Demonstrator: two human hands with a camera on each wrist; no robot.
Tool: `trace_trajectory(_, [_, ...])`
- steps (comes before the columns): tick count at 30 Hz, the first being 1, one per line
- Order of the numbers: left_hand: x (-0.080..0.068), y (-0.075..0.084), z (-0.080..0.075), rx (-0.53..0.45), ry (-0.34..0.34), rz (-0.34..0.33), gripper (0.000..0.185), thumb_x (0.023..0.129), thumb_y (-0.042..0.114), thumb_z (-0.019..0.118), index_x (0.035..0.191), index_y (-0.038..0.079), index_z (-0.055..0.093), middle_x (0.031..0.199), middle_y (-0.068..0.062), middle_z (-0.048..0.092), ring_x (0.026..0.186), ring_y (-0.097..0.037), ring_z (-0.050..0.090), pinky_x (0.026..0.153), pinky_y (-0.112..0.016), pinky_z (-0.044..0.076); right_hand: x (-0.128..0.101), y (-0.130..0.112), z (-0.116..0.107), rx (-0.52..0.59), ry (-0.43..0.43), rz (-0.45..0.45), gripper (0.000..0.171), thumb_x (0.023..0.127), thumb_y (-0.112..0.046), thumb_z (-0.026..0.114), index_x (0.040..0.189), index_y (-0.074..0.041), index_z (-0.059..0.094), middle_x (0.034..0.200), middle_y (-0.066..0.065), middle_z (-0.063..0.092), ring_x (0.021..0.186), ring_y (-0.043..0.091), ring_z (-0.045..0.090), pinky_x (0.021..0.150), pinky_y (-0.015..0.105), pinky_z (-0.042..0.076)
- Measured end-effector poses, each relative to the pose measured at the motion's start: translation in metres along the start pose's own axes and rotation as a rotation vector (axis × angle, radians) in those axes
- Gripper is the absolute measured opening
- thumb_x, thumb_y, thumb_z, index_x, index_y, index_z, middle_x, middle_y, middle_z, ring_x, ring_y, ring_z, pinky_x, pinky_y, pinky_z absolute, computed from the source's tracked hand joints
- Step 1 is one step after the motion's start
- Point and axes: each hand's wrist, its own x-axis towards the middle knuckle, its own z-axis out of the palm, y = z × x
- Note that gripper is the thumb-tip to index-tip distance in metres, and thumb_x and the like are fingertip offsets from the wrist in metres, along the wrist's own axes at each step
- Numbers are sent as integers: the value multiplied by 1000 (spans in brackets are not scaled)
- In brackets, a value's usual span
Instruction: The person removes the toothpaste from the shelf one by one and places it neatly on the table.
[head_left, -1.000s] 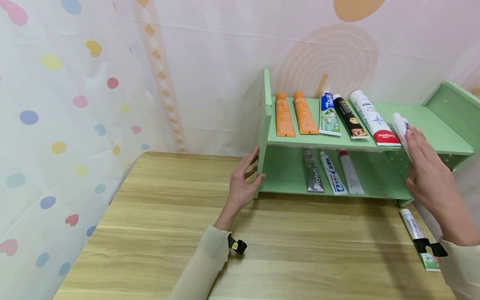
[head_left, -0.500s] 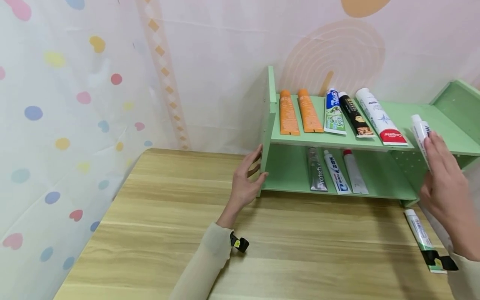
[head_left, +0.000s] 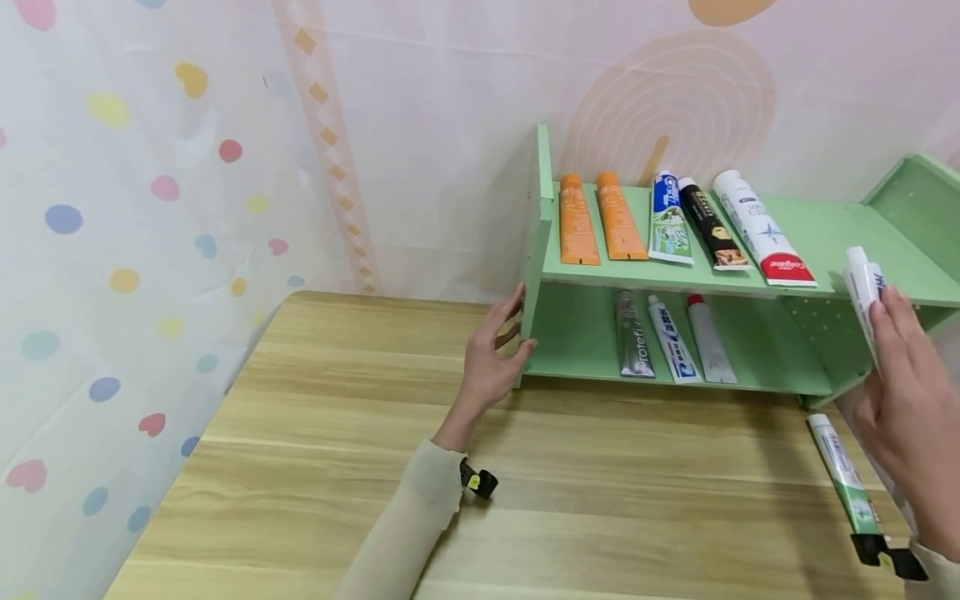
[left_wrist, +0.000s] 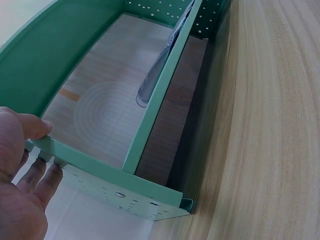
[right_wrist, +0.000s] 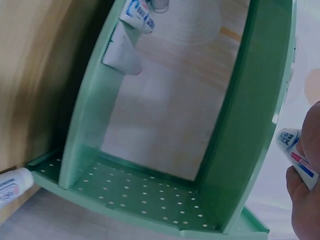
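My right hand [head_left: 903, 392] holds a white toothpaste tube [head_left: 862, 279], cap end up, in front of the upper shelf's right part. In the right wrist view, thumb and fingers pinch this tube [right_wrist: 299, 157]. My left hand [head_left: 491, 358] grips the left side panel of the green two-tier shelf rack [head_left: 534, 250]. The left wrist view has the thumb on the inner side of the panel's edge and the fingers outside. On the upper tier lie two orange tubes [head_left: 579, 225], a blue-green tube [head_left: 670, 221], a black tube [head_left: 712, 229] and a white-and-red Colgate tube [head_left: 765, 233].
The lower tier holds a grey tube [head_left: 633, 337], a white-and-blue tube [head_left: 673, 342] and a red-capped tube [head_left: 711, 342]. Another tube [head_left: 843, 471] with a green end lies on the wooden table [head_left: 337, 458] at right. A patterned curtain [head_left: 435, 150] hangs behind.
My right hand has moved right and slightly down with the toothpaste tube, away from the Colgate tube. The left hand keeps its grip on the side panel. The head view has shifted slightly.
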Motion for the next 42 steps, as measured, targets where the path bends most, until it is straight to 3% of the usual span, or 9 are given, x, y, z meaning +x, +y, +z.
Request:
trace_trajectory(9, [0, 3, 1, -3, 15, -4, 78, 87, -13, 71, 157, 10, 43, 150, -17, 52, 138, -37, 53, 103, -52, 56, -21, 2, 4, 17, 95, -66, 65, 92, 21, 36, 155, 5, 37, 163, 25, 34, 151, 45, 33, 130, 47, 23])
trace_trajectory(15, [0, 25, -1, -8, 9, -28, 74, 88, -15, 67, 156, 5, 42, 149, -21, 51, 138, -39, 52, 105, -53, 54, -34, 2, 6, 48, 152, -112, 67, 86, 24, 36, 151, 8, 41, 158, 30, 38, 148, 48, 37, 130, 45, 24])
trace_trajectory(21, [0, 33, -2, 8, 11, -17, 74, 88, -16, 66, 156, 4, 42, 148, -22, 52, 137, -41, 53, 104, -54, 55, -42, -3, 11, 87, 202, -147, 59, 89, 18, 38, 147, 10, 46, 154, 31, 43, 150, 40, 38, 130, 32, 23])
trace_trajectory(24, [0, 35, -3, -10, 9, -9, 74, 88, -17, 66, 155, 3, 42, 147, -23, 52, 136, -42, 53, 104, -58, 54, -45, -4, 15, 108, 237, -168, 55, 91, 14, 39, 145, 11, 48, 151, 32, 47, 148, 40, 41, 130, 31, 26])
trace_trajectory(30, [1, 15, 1, -8, 9, -12, 77, 88, -16, 67, 157, 6, 41, 149, -22, 51, 137, -42, 52, 104, -56, 54, -57, 1, 25, 125, 186, -180, 56, 90, 9, 37, 145, 12, 47, 150, 35, 46, 150, 34, 39, 130, 28, 24])
trace_trajectory(34, [2, 3, 1, -6, 6, -4, 80, 88, -13, 70, 158, 12, 42, 149, -16, 52, 137, -37, 53, 103, -53, 56, -68, 7, 34, 147, 161, -181, 51, 97, -1, 35, 144, 14, 47, 149, 37, 46, 152, 28, 37, 129, 26, 24])
trace_trajectory(42, [0, 1, -1, 2, -8, 1, 81, 90, -8, 70, 159, 23, 41, 151, -7, 52, 138, -27, 54, 105, -40, 56, -85, 20, 41, 135, 55, -126, 55, 105, -19, 27, 149, 11, 43, 156, 31, 41, 156, 20, 29, 129, 22, 19])
